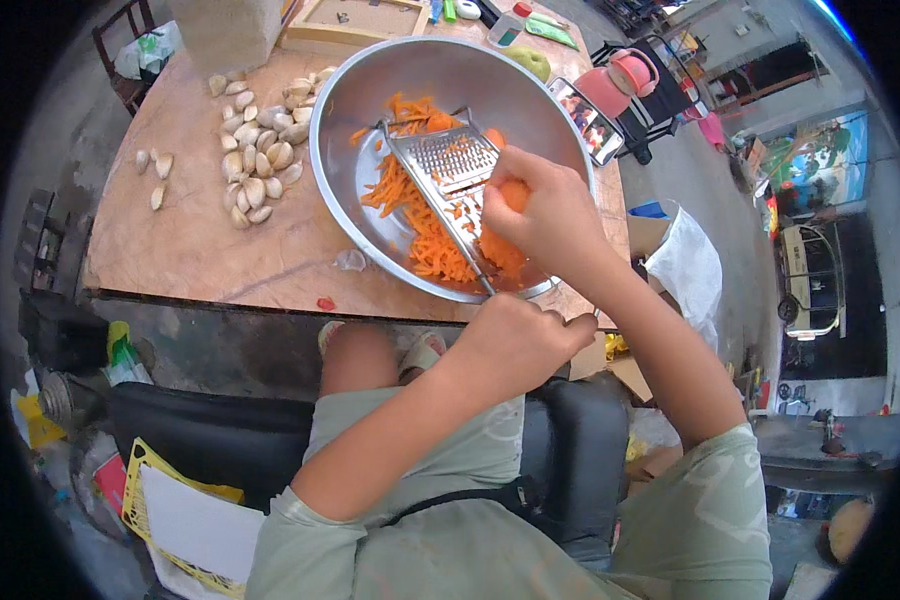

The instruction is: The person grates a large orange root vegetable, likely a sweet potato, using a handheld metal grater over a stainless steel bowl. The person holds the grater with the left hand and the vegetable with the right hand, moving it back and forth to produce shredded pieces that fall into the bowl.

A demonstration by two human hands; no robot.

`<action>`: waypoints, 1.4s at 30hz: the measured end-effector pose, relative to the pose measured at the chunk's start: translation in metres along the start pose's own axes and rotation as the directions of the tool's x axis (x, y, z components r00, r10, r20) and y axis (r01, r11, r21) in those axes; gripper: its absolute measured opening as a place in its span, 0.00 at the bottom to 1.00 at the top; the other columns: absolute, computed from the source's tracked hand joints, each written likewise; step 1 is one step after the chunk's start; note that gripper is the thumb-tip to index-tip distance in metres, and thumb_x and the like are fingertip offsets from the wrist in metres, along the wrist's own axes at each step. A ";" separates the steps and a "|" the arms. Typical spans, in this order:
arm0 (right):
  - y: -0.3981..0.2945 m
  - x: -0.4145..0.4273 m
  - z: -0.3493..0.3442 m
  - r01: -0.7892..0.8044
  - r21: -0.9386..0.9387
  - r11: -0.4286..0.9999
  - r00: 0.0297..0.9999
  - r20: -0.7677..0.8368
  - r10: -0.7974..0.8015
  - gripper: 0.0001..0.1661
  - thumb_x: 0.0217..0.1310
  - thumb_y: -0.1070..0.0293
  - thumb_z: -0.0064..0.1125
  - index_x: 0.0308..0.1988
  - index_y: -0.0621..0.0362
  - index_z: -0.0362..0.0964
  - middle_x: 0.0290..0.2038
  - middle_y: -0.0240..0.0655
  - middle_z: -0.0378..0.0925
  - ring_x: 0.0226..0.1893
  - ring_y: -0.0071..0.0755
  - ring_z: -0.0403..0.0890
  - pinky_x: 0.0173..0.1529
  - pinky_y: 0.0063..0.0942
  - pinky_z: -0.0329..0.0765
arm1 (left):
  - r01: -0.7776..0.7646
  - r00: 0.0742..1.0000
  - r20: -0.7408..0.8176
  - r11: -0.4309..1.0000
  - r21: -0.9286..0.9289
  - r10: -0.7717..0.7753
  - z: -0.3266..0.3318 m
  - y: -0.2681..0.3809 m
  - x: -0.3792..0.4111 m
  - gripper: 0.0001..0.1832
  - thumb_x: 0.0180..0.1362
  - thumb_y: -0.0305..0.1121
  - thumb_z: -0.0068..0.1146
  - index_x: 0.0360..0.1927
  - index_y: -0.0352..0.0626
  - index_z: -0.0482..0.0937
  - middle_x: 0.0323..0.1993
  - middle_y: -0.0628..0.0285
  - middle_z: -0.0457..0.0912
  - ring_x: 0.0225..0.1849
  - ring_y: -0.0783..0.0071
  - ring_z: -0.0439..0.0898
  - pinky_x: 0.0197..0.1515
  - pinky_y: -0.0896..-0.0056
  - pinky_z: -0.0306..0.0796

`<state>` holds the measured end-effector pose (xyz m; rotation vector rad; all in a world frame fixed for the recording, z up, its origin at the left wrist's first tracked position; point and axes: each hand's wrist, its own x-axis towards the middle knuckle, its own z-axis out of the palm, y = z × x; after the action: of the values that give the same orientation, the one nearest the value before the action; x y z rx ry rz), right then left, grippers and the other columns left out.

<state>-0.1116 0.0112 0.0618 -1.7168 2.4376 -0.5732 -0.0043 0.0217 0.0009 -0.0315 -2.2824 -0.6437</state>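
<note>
A wide stainless steel bowl (547, 120) stands at the front edge of the table, a metal grater (450, 161) slanting inside it. My left hand (521, 337) is closed around the grater's near end at the bowl's rim. Above the grating face, my right hand (547, 206) grips a piece of carrot (515, 195), mostly covered by the fingers. Orange carrot shreds (439, 251) lie in a heap under and beside the grater. Toward the far side, another orange carrot piece (441, 121) shows behind the grater's upper end.
Garlic cloves (259, 150) are spread on the wooden table (187, 247) left of the bowl. To the right are a smartphone (589, 124) and a pink bottle (615, 82). A green fruit (529, 62) and a red-capped bottle (510, 26) stand behind. A wooden frame (356, 19) lies at the back.
</note>
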 end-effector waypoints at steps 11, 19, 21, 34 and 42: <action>0.002 0.013 0.006 -0.008 -0.109 0.994 0.999 0.031 0.012 0.09 0.45 0.61 0.51 0.27 0.52 0.72 0.23 0.40 0.75 0.27 0.45 0.77 0.31 0.40 0.73 | 0.009 1.000 -0.009 0.999 -0.039 -0.010 0.000 0.000 0.000 0.08 0.47 0.38 0.58 0.22 0.49 0.71 0.07 0.67 0.68 0.11 0.73 0.73 0.14 0.72 0.65; 0.009 0.029 0.017 -0.022 -0.120 0.993 0.990 -0.139 0.005 0.11 0.46 0.62 0.52 0.26 0.58 0.72 0.24 0.43 0.75 0.26 0.46 0.77 0.32 0.37 0.73 | -0.033 0.999 0.027 0.999 -0.022 0.033 0.003 0.006 0.004 0.10 0.47 0.39 0.58 0.22 0.48 0.71 0.07 0.67 0.69 0.12 0.73 0.74 0.15 0.73 0.65; 0.009 0.022 0.011 -0.002 -0.127 0.992 0.996 -0.088 -0.009 0.10 0.47 0.62 0.51 0.27 0.56 0.72 0.24 0.41 0.76 0.26 0.45 0.77 0.30 0.37 0.73 | -0.028 0.999 0.021 0.999 -0.031 0.029 0.002 0.005 0.004 0.09 0.47 0.39 0.57 0.22 0.48 0.71 0.07 0.67 0.69 0.12 0.73 0.74 0.15 0.73 0.65; 0.009 0.004 0.007 0.019 -0.078 0.997 0.999 -0.028 -0.021 0.09 0.48 0.61 0.51 0.26 0.55 0.71 0.22 0.40 0.75 0.26 0.46 0.77 0.30 0.41 0.72 | 0.005 1.000 0.030 0.998 -0.055 -0.004 0.001 0.004 0.000 0.11 0.47 0.39 0.58 0.21 0.48 0.69 0.07 0.67 0.68 0.11 0.72 0.73 0.15 0.72 0.65; 0.019 0.028 0.019 -0.060 -0.138 0.989 0.991 -0.130 0.042 0.10 0.50 0.61 0.51 0.29 0.55 0.71 0.25 0.42 0.75 0.27 0.47 0.77 0.31 0.38 0.72 | -0.009 0.998 0.061 0.996 -0.090 0.014 0.000 0.012 0.002 0.12 0.47 0.40 0.58 0.21 0.48 0.68 0.07 0.67 0.69 0.12 0.73 0.73 0.15 0.71 0.65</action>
<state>-0.1326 -0.0138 0.0411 -1.7117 2.6623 -0.5307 -0.0030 0.0317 0.0077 -0.1090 -2.3092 -0.7484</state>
